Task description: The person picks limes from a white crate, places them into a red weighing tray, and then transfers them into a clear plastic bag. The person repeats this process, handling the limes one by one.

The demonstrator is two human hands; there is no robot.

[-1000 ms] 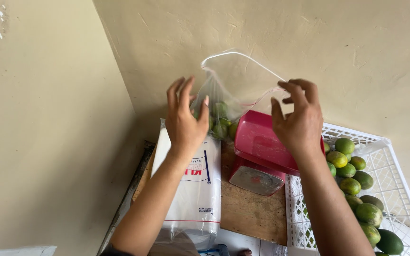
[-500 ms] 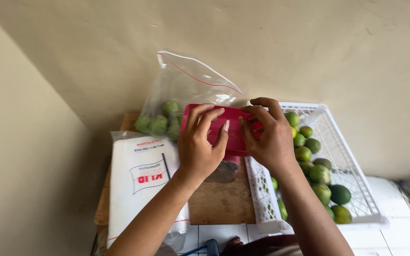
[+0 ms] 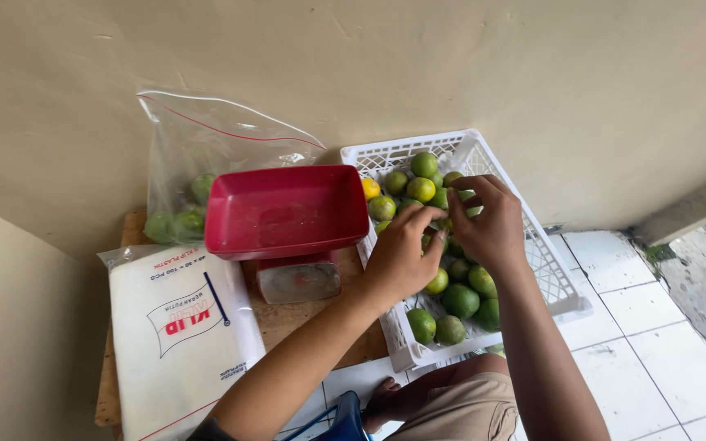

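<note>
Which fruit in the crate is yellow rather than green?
The one at the crate's far-left corner, beside the red tray. It is yellow-orange; the others look green or yellow-green.

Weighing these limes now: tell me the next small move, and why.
Probably close both hands on limes and lift them over to the red scale tray. The left hand and right hand are down in the white crate, and the tray looks empty.

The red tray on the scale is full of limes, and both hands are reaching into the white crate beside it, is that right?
Not quite. The head view shows the red tray on the scale empty. The limes lie in the white crate, where the left hand and right hand are reaching.
</note>
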